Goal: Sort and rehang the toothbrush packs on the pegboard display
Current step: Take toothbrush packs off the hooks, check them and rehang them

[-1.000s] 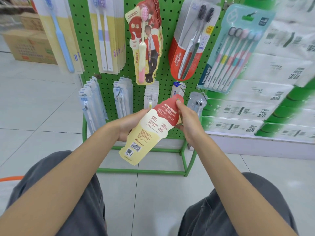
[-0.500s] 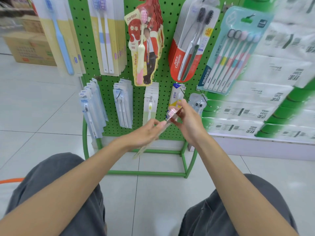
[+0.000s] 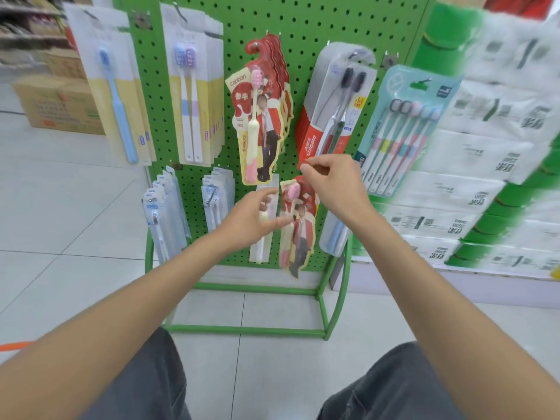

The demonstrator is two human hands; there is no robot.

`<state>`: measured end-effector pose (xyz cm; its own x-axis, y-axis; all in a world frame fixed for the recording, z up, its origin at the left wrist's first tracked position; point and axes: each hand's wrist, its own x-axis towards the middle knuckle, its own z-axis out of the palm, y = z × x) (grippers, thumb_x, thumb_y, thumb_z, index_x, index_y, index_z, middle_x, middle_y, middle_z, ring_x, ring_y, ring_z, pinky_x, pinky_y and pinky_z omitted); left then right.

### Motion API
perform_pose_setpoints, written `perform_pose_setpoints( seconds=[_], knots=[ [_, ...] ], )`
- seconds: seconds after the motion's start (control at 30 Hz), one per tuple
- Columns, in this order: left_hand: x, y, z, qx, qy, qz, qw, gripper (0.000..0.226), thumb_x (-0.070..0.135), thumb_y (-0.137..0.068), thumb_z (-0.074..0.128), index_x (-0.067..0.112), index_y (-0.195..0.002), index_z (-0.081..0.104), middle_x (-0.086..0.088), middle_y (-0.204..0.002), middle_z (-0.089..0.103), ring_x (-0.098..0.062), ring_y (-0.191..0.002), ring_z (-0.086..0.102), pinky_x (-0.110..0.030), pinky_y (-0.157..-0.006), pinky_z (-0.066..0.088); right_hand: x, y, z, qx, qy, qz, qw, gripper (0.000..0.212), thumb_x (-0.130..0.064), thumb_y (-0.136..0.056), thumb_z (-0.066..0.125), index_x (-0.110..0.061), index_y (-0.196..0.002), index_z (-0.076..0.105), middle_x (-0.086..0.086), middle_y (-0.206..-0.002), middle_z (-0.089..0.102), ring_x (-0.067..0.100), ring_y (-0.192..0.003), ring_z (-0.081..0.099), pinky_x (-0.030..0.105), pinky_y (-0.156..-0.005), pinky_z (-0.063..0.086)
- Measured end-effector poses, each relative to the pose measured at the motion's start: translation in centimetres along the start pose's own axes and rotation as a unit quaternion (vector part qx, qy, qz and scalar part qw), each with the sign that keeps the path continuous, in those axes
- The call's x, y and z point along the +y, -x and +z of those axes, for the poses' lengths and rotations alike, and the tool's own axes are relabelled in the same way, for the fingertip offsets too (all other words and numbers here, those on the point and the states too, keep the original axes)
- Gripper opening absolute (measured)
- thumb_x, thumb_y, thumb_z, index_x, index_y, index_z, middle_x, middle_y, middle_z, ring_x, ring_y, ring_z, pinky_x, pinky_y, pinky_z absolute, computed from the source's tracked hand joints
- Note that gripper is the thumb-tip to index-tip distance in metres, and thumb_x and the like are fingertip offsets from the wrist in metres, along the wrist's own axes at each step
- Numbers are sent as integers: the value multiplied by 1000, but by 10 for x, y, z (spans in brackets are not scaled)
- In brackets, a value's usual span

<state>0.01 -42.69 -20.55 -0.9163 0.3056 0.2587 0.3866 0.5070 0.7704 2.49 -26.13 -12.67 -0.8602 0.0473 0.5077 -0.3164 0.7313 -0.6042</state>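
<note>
A red and cream toothbrush pack [image 3: 298, 228] with a pink brush hangs upright in front of the lower part of the green pegboard [image 3: 303, 25]. My right hand [image 3: 333, 184] pinches the pack's top between thumb and fingertips. My left hand [image 3: 253, 221] is beside the pack's left edge with fingers loosely spread, its thumb touching or almost touching that edge. A stack of matching red packs [image 3: 262, 116] hangs on a peg higher up, left of my right hand.
Other packs on the board: a blue single brush [image 3: 118, 101], twin brushes [image 3: 191, 101], Colgate packs [image 3: 330, 116], a teal multi-pack [image 3: 400, 131], small clear packs [image 3: 165, 213] lower left. Tissue packs [image 3: 485, 177] fill the shelves at right. A cardboard box [image 3: 57, 101] stands far left. The board's green frame [image 3: 242, 330] rests on the floor tiles.
The pack has been turned from back-facing to front-facing and lifted upright against the board. My right hand rose with its top, and my left hand let go of the lower part.
</note>
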Motion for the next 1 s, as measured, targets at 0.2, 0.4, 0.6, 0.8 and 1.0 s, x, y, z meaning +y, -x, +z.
perform_pose_setpoints(
  seconds=[0.2,0.4,0.6,0.8,1.0],
  knots=[
    [58,-42,-64,190,-17,56,980,27,20,-96,55,22,-123,55,8,-99,57,-10,-83,59,-37,-77,56,-48,-75,-39,32,105,-80,991,24,-5,-87,53,-1,-90,76,13,-78,73,27,-68,67,34,-68,58],
    [107,-83,-120,269,-41,98,957,25,13,-96,54,15,-120,54,1,-110,51,-5,-89,49,-19,-82,42,-78,-152,-58,52,116,-48,991,21,2,-79,52,11,-86,70,28,-88,70,18,-51,46,33,-50,51],
    [128,-125,-140,236,-77,86,965,38,22,-96,54,17,-134,50,-1,-135,48,-15,-125,44,-36,-109,38,-90,-204,-68,79,94,-25,992,23,4,-74,51,-8,-56,46,22,-65,65,19,-50,40,22,-46,31],
    [138,-150,-153,193,-45,60,978,37,19,-103,42,12,-139,48,0,-134,51,-5,-97,51,-14,-83,42,-92,-241,-77,113,99,-21,988,18,0,-77,54,10,-83,68,22,-82,72,29,-58,61,41,-60,59],
    [142,-177,-159,113,30,-76,990,34,20,-108,24,21,-81,45,6,-76,44,-2,-64,42,-17,-56,31,-89,-264,-81,114,102,-53,987,18,-9,-90,57,-7,-96,74,6,-94,73,21,-76,68,40,-70,59]
  ],
)
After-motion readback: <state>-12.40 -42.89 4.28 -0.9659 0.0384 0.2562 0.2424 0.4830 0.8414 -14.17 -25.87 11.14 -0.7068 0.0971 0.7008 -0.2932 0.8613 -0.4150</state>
